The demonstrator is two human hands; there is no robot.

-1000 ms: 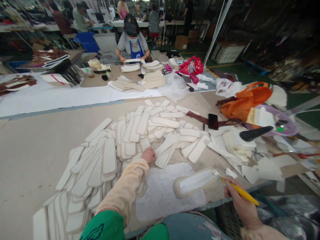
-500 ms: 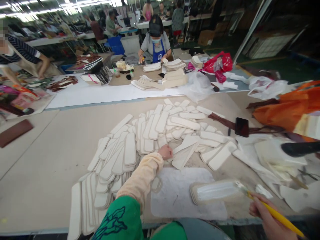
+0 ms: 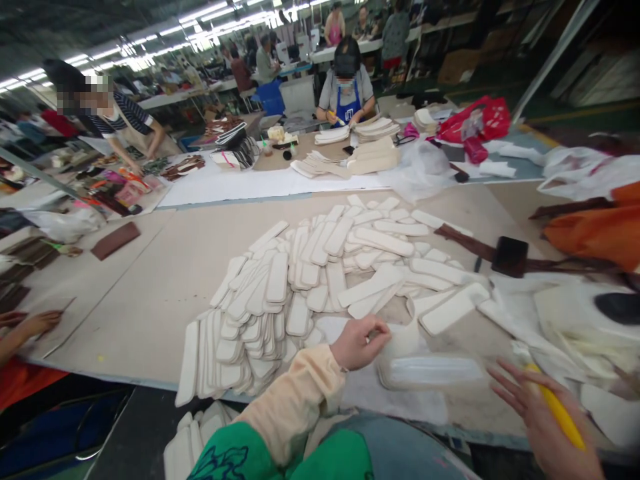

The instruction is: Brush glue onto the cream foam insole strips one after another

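Note:
My left hand (image 3: 363, 341), in a cream sleeve cover, is closed in a pinch in front of the pile. At its fingertips is a blurred off-white rounded strip (image 3: 407, 337), its far end raised. My right hand (image 3: 553, 407) holds a yellow-handled brush (image 3: 555, 403) against the palm, with several fingers stretched out to the left. The brush's whitish tip points away from me. Between the hands lies a stack of strips (image 3: 430, 372), its top smeared with a wet, shiny white coat. A white sheet (image 3: 365, 393) lies partly under it.
A large pile of off-white strips (image 3: 277, 277) spreads across the table. At right are a white container (image 3: 565, 307), a phone-like black object (image 3: 510, 256) and an orange bag (image 3: 595, 233). A co-worker in a blue apron (image 3: 349, 107) sits opposite; another person's hands (image 3: 43, 323) show at left.
My left hand has moved from the pile towards me and right, with a strip now at its fingertips. My right hand has lifted the brush off the coated strip and spread its fingers. The view has swung left.

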